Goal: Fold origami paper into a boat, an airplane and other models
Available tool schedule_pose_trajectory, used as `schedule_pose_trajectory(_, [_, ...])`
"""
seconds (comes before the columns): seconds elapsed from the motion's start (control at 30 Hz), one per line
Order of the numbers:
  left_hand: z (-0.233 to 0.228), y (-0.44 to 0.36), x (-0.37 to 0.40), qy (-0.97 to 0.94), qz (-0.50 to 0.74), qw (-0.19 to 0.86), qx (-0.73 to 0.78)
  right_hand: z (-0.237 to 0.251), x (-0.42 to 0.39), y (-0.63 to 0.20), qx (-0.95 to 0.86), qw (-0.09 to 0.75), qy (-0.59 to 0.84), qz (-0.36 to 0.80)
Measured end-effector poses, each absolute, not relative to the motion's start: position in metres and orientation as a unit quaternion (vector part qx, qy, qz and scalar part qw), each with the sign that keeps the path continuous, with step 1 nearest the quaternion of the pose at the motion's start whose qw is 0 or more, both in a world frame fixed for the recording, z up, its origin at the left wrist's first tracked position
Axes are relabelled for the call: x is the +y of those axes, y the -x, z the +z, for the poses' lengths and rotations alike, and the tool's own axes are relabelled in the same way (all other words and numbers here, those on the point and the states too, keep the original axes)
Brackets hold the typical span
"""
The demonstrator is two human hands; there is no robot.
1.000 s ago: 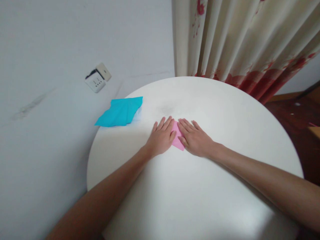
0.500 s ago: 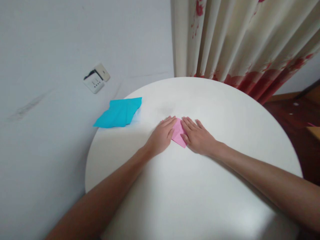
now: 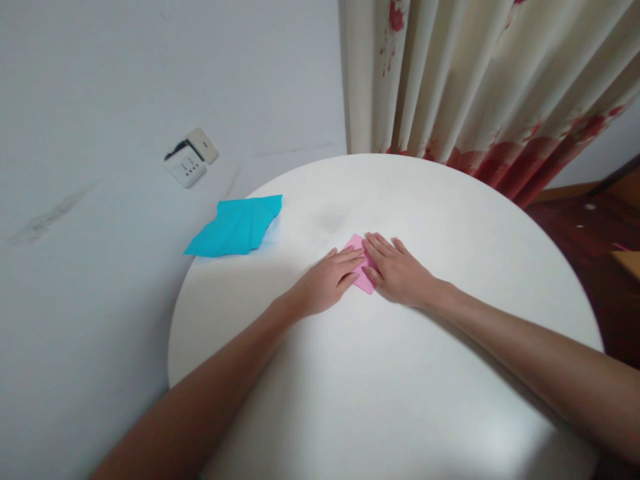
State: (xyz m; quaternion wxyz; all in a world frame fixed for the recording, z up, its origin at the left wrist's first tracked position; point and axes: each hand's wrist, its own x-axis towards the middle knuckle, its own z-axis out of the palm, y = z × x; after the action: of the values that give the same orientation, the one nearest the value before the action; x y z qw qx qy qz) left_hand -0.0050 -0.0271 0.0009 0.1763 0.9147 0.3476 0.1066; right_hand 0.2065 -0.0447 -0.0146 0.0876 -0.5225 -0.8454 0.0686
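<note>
A small folded piece of pink paper (image 3: 365, 283) lies flat on the round white table (image 3: 400, 387), partly covered by both hands. My left hand (image 3: 331, 279) rests over its left side, fingers stretched out across the paper and pointing right. On the right side, my right hand (image 3: 395, 268) lies flat, its fingers extended and its thumb on the paper. Neither hand grips the paper. How the paper is folded beneath my fingers is hidden.
Blue paper (image 3: 237, 225) lies at the table's left edge and juts past it, with something whitish under its right side. A wall with a socket (image 3: 185, 165) stands to the left. A patterned curtain (image 3: 465, 87) hangs behind the table.
My left hand has shifted slightly right and down, its fingers now reaching farther across the pink paper. My right hand stays nearly where it was.
</note>
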Motion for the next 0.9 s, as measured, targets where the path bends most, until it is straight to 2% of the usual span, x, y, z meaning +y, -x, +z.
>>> schedule_pose_trajectory(0.33, [-0.0016, 0.0039, -0.0264, -0.92, 0.115, 0.164, 0.335, -0.0104, -0.0454, -0.206, -0.846, 0.08, 0.522, 0.075])
schedule_pose_trajectory(0.9, [-0.0003, 0.0075, -0.0243, -0.91, 0.147, 0.214, 0.323, -0.0112, -0.0452, -0.2069, -0.845, 0.08, 0.523, 0.076])
